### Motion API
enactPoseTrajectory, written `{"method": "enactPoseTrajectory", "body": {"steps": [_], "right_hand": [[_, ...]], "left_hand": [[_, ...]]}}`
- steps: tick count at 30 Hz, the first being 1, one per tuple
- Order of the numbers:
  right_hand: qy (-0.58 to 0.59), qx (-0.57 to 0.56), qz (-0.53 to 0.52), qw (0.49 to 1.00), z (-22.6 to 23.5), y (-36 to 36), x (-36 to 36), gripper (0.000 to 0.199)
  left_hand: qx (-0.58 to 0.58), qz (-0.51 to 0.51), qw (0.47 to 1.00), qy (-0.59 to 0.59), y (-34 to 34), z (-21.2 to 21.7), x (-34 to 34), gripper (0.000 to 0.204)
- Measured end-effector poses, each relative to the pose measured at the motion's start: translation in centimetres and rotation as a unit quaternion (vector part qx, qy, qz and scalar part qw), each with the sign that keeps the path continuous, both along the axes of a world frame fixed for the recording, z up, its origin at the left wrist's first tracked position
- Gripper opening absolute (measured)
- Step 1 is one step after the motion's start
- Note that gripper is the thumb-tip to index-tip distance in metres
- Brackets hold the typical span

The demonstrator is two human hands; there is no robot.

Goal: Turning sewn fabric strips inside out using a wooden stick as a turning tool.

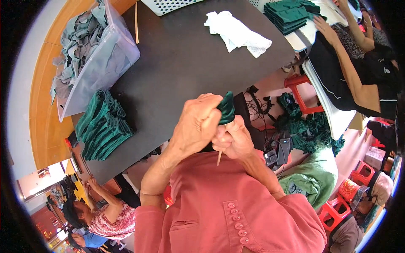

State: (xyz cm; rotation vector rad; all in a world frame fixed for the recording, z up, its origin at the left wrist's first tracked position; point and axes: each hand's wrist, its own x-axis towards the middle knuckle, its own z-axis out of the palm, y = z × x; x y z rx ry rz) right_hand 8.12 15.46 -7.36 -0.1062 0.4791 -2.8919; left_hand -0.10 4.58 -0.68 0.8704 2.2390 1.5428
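Close in front of my body, my left hand (pixel 196 122) is closed on a small piece of dark green velvet (pixel 227 109), which bulges out beside its fingers. My right hand (pixel 234 138) touches it from below and right, its fingers wrapped round a thin wooden stick (pixel 219 158). The stick's lower end pokes out under that hand; whether its upper end sits inside the velvet is hidden. At the table's left edge lies a stack of folded green velvet pieces (pixel 103 126).
A clear plastic bin (pixel 120 52) of grey cloth stands far left on the dark table (pixel 177 63). A white cloth (pixel 238 33), another wooden stick (pixel 136 23) and a white perforated basket (pixel 168 6) lie farther back. Green velvet (pixel 303 126) is heaped on the right. Co-workers sit on both sides.
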Motion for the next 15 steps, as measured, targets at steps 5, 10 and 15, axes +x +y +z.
{"method": "enactPoseTrajectory", "body": {"steps": [5, 10, 15], "right_hand": [[0.052, 0.096, -0.041, 0.993, 0.3, 1.1, -0.8, 0.043], [0.03, 0.133, -0.04, 0.99, 0.3, 0.6, -0.6, 0.041], [-0.007, 0.213, -0.051, 0.976, 1.1, 0.9, -0.2, 0.038]], "left_hand": [[0.019, 0.003, 0.985, -0.169, -1.5, 0.3, -1.0, 0.027], [0.091, 0.029, 0.995, 0.029, -0.7, 0.4, -1.2, 0.025], [0.025, -0.017, 0.997, 0.065, -1.0, -0.2, -1.6, 0.014]]}}
